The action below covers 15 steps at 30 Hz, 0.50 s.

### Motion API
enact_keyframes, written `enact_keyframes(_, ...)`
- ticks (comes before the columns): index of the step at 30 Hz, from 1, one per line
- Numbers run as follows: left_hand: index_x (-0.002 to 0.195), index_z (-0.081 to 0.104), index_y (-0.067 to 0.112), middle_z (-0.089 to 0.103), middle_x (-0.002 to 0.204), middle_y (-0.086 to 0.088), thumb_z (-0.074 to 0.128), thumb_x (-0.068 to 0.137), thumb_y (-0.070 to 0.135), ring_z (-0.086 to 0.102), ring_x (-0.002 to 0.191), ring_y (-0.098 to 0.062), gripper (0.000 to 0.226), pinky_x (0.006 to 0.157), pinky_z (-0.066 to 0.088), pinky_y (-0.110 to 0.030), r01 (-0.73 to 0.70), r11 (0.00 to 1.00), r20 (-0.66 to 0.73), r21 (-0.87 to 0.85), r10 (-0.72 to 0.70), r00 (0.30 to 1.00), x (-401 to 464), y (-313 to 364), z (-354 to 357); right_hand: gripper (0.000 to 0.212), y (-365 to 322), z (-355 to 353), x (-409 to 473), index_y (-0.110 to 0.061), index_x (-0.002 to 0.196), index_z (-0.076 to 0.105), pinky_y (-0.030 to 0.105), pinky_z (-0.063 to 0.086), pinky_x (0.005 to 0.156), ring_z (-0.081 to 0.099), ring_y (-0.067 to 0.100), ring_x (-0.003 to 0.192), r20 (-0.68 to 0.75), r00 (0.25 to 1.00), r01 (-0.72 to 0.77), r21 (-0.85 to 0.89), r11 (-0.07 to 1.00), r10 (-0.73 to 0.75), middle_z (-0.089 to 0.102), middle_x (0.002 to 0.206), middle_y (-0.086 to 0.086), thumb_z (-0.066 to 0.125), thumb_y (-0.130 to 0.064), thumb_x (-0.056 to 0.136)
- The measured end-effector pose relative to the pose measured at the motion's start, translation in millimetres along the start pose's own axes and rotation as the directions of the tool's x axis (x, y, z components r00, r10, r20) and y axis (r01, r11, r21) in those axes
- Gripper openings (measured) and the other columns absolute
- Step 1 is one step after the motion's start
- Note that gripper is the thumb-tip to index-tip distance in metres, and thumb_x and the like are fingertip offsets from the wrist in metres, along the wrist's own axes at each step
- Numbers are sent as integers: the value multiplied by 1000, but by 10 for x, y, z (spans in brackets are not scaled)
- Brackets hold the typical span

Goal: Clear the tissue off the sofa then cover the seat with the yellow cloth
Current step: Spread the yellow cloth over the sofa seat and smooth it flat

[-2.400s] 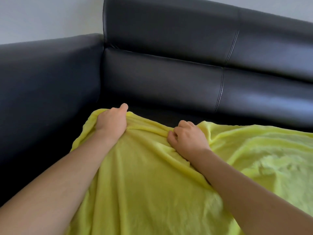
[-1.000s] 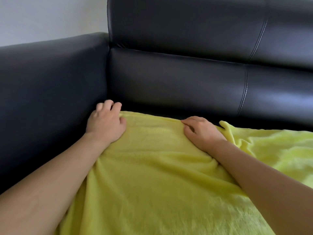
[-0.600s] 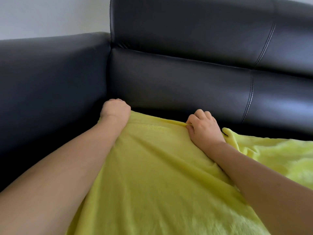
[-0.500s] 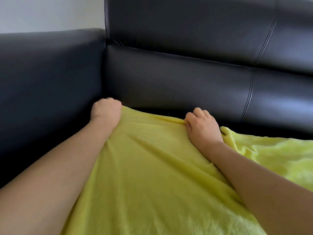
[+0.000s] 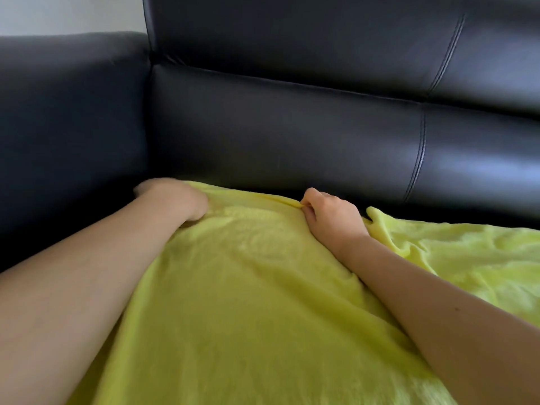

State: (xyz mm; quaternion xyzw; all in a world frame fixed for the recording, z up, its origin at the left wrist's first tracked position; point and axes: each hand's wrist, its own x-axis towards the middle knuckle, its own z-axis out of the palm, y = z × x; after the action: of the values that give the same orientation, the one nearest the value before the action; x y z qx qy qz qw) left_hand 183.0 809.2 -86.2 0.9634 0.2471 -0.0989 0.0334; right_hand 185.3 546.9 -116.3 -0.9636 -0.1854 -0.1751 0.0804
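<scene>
Since half a second ago the left hand (image 5: 175, 200) has slid a little back from the corner where armrest (image 5: 73, 112) meets backrest (image 5: 292, 127), and it now shows smeared by motion at the cloth's near-left corner. Its fingers are curled under into a fist over the edge of the yellow cloth (image 5: 248, 302), knuckles up; the blur hides whether fabric is actually caught inside the curl, so I cannot tell what grip it has (only that the hand presses on the cloth's corner). The right hand (image 5: 330, 217) sits where it was, further along the same back edge. Its fingers are bent tight, and thumb and forefinger pinch a small ridge of the cloth's hem, with the fabric drawn taut between the two hands.

Yellow cloth lies spread over the seat of the black sofa (image 5: 350, 156), its back edge just short of the dark gap under the backrest. Between the hands it is fairly smooth; to the right of the right wrist it bunches into loose folds and a raised flap. Both bare forearms rest across the cloth. A strip of pale wall (image 5: 58, 13) shows above the armrest.
</scene>
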Motion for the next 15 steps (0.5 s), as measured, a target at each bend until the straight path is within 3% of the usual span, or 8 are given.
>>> enact_keyframes(2, 131, 56, 12, 54, 134, -12, 42, 91, 28, 53, 119, -35, 45, 97, 44, -47, -104, 994, -140, -20, 100, 985, -171, 203, -179, 20, 4, 13, 0, -18, 101, 53, 37, 49, 68, 59, 23, 77, -10, 1000, -4, 10, 1000, 5, 62, 94, 0, 36, -29, 102)
enact_keyframes(4, 116, 60, 15, 56, 126, -13, 41, 91, 22, 54, 113, -35, 33, 85, 44, -41, -305, 943, -268, -131, 263, 927, -382, 386, -71, 19, 17, 32, -1, -18, 102, 53, 33, 45, 64, 58, 23, 78, -18, 1000, -10, 14, 1000, 10, 62, 95, 0, 37, -28, 102)
enact_keyframes(6, 124, 52, 18, 47, 133, -11, 31, 95, 30, 44, 123, -32, 37, 99, 36, -44, -491, 838, -331, -238, 405, 852, -553, 466, 273, 19, 16, 21, 2, -19, 105, 53, 32, 42, 63, 58, 22, 79, -10, 1000, -17, 16, 1000, 17, 62, 98, -1, 37, -28, 101)
enact_keyframes(9, 146, 34, 31, 28, 151, -2, 21, 95, 47, 23, 140, -24, 55, 117, 13, -48, -530, 836, -239, -141, 491, 838, -535, 454, 511, 22, -33, -48, 12, -21, 112, 54, 31, 43, 65, 60, 21, 86, -25, 999, -45, 2, 999, 45, 63, 104, -2, 38, -32, 101)
enact_keyframes(13, 150, 25, 38, 22, 155, -1, 18, 94, 52, 17, 144, -23, 58, 118, 8, -50, -547, 830, -247, -112, 510, 824, -498, 455, 476, 17, -48, -395, -71, -21, 102, 56, 31, 37, 64, 56, 20, 81, -233, 953, -152, 179, 972, 192, 58, 93, -7, 44, -32, 97)
enact_keyframes(15, 151, 23, 40, 22, 156, 0, 18, 94, 53, 17, 144, -23, 58, 118, 8, -50, -538, 839, -247, -84, 506, 826, -509, 454, 523, 18, 102, -621, -125, -19, 96, 53, 32, 37, 63, 52, 22, 75, -294, 916, -235, 152, 960, 271, 54, 86, -6, 44, -34, 95)
